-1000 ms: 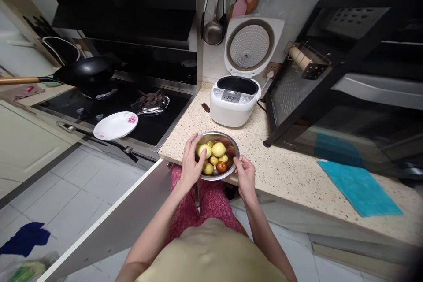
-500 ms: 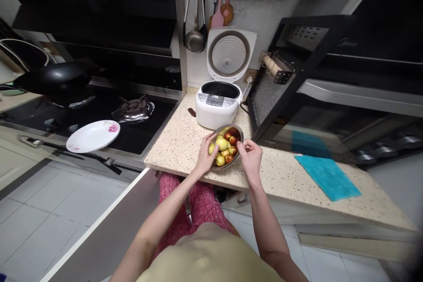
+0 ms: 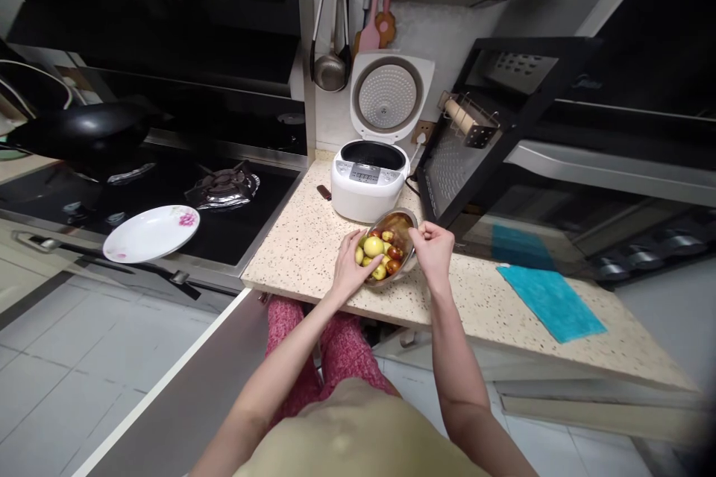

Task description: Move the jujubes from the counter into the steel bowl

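Note:
A metal bowl [image 3: 403,222] is tilted toward the left at the counter's front edge, with several jujubes [image 3: 374,247] in it, some yellow-green and some reddish-brown. My left hand [image 3: 350,264] grips the bowl's left side, its thumb reaching in over the fruit. On the opposite side, my right hand [image 3: 435,253] pinches the raised rim between thumb and curled fingers. Just behind the bowl stands a white rice cooker [image 3: 366,197] with its lid up.
A floral white plate [image 3: 151,233] sits at the stove's front edge. The black wok [image 3: 95,130] is on the far-left burner. To the right are a black oven [image 3: 559,201] and a teal cloth [image 3: 551,302]. An open drawer [image 3: 184,380] juts out beside my legs.
The bowl has tipped further, its right rim lifted by my right hand. The jujubes have slid toward the left side, near my left hand.

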Tool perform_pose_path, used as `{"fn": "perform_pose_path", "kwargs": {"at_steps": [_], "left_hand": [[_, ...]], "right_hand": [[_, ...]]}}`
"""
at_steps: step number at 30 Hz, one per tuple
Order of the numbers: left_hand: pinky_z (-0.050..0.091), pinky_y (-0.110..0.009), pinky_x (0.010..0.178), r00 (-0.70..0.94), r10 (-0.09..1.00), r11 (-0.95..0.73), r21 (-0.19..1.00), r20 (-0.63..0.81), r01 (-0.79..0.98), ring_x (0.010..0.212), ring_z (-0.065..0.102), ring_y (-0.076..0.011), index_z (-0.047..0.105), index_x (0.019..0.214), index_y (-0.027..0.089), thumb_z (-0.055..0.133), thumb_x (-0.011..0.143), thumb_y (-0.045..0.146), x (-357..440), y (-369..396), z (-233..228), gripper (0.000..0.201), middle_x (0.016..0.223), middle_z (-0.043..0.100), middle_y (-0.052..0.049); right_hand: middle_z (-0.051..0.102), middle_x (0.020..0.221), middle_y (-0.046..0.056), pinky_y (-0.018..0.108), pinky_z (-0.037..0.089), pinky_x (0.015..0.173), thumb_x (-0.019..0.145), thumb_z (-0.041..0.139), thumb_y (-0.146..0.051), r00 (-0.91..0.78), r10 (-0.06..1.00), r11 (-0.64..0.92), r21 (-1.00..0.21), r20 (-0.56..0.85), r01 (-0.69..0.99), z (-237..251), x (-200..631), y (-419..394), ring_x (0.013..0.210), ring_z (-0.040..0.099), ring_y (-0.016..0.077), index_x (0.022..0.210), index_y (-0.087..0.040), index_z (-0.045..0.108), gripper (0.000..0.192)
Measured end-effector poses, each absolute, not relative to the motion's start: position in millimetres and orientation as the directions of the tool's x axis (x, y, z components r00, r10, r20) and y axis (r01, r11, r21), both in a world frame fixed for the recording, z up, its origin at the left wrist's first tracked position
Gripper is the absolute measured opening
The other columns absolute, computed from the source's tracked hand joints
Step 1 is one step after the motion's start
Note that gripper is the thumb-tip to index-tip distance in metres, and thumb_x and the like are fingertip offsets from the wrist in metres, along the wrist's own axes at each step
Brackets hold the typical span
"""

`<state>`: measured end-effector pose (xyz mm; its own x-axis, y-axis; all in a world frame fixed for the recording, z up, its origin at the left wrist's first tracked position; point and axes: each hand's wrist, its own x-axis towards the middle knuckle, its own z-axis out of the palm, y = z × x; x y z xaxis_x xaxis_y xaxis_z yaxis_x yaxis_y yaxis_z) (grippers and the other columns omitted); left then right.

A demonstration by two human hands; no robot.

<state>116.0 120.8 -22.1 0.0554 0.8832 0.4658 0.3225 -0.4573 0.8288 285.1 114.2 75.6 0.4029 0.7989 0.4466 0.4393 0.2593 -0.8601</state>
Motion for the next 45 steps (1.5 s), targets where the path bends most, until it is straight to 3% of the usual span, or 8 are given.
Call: {"fn": "perform_pose_path", "kwargs": {"at_steps": [20, 35, 39, 45], "left_hand": [[0.045, -0.057, 0.117, 0.116, 0.842, -0.519, 0.73, 0.528, 0.445, 0.141, 0.051, -0.0378, 0.038, 0.157, 0.022, 0.084, 0.074, 0.064, 116.5, 122.6, -27.8, 0.104, 0.15, 0.053, -0.019], [0.042, -0.063, 0.116, 0.123, 0.864, -0.485, 0.746, 0.488, 0.457, 0.145, 0.046, -0.0412, 0.03, 0.162, 0.028, 0.091, 0.073, 0.046, 115.3, 120.9, -31.5, 0.109, 0.157, 0.045, -0.019], [0.041, -0.065, 0.116, 0.126, 0.872, -0.475, 0.757, 0.473, 0.448, 0.147, 0.043, -0.0426, 0.027, 0.163, 0.031, 0.091, 0.073, 0.045, 114.1, 118.7, -32.5, 0.111, 0.16, 0.041, -0.018], [0.037, -0.064, 0.121, 0.149, 0.858, -0.503, 0.75, 0.491, 0.429, 0.154, 0.036, -0.0408, 0.019, 0.166, 0.03, 0.088, 0.077, 0.048, 104.1, 108.8, -32.9, 0.114, 0.166, 0.034, -0.02]], "right_hand": [[0.032, 0.046, -0.007, 0.027, 0.026, 0.054, 0.066, 0.058, -0.028, 0.418, 0.755, 0.118, -0.732, 0.506, 0.671, 102.7, 291.3, 113.8, 0.049, 0.028, 0.0098, 0.048, -0.023, 0.039, 0.027], [0.043, 0.048, -0.002, 0.029, 0.027, 0.055, 0.068, 0.061, -0.029, 0.429, 0.708, -0.017, -0.594, 0.56, 0.804, 119.9, 300.5, 100.6, 0.051, 0.034, 0.0136, 0.05, -0.024, 0.046, 0.023], [0.038, 0.047, -0.004, 0.028, 0.029, 0.056, 0.068, 0.06, -0.027, 0.438, 0.691, 0.007, -0.611, 0.575, 0.791, 119.6, 310.6, 86.8, 0.05, 0.033, 0.0122, 0.051, -0.023, 0.044, 0.024], [0.031, 0.051, -0.006, 0.028, 0.022, 0.053, 0.071, 0.063, -0.031, 0.492, 0.718, 0.147, -0.798, 0.492, 0.584, 99.0, 344.6, 46.1, 0.052, 0.028, 0.0099, 0.054, -0.024, 0.035, 0.034]]}}
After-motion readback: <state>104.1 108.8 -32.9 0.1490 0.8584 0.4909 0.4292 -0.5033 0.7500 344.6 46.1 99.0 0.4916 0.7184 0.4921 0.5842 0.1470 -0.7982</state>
